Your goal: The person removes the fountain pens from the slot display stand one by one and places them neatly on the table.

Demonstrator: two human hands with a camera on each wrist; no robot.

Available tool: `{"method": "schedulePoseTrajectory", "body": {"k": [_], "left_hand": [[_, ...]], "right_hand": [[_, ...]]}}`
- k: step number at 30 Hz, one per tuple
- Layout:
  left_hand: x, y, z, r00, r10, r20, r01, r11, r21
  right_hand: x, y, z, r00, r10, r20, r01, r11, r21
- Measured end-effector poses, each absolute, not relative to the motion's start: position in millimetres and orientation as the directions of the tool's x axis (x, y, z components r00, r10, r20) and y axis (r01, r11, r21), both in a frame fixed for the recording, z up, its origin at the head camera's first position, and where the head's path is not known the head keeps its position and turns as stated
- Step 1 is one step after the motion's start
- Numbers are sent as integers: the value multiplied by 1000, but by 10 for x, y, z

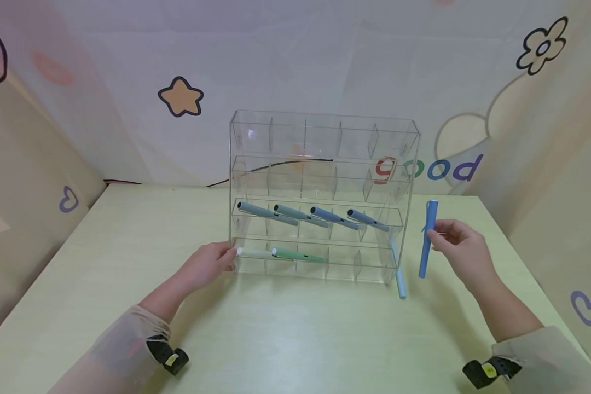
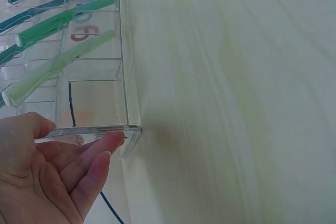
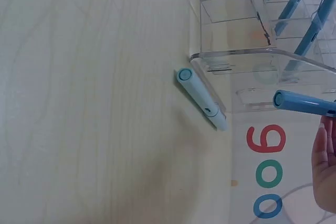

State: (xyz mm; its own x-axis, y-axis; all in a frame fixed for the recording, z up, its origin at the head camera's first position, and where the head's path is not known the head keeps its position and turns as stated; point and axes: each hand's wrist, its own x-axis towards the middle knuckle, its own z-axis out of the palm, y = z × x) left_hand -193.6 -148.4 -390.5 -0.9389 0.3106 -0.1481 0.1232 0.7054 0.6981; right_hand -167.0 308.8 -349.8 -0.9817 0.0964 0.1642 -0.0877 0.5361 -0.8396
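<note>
A clear rack (image 1: 320, 123) with several tiers stands on the table. My left hand (image 1: 207, 266) grips its lower left edge, thumb on one side and fingers on the other, as the left wrist view shows. My right hand (image 1: 465, 254) pinches a blue pen (image 1: 427, 241) held upright to the right of the rack. Several blue and teal pens (image 1: 300, 215) lie slanted in the second tier from the bottom. A white pen (image 1: 253, 253) and a green pen (image 1: 297, 255) lie in the bottom tier. Another light blue pen (image 3: 198, 95) lies on the table against the rack's right side.
The pale table (image 1: 295, 339) extends in front of the rack and to both sides. Behind it hangs a printed cloth (image 1: 295, 65) with a star, a flower and coloured letters. More patterned cloth (image 1: 29, 180) stands at the left side.
</note>
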Motion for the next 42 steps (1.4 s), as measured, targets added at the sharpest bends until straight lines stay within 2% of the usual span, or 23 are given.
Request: {"method": "schedulePoseTrajectory", "body": {"k": [12, 28, 42], "left_hand": [[-1924, -1492, -3895, -941, 305, -149, 120, 708, 696], [-1941, -1493, -3905, -941, 308, -142, 126, 707, 695], [-1933, -1500, -3902, -943, 305, -132, 127, 699, 704]], "right_hand": [[-1812, 3232, -3782, -993, 29, -112, 109, 553, -826], [-1882, 3224, -3906, -964, -12, -264, 200, 622, -757], [-1972, 3219, -3978, -957, -16, -289, 218, 618, -755]]}}
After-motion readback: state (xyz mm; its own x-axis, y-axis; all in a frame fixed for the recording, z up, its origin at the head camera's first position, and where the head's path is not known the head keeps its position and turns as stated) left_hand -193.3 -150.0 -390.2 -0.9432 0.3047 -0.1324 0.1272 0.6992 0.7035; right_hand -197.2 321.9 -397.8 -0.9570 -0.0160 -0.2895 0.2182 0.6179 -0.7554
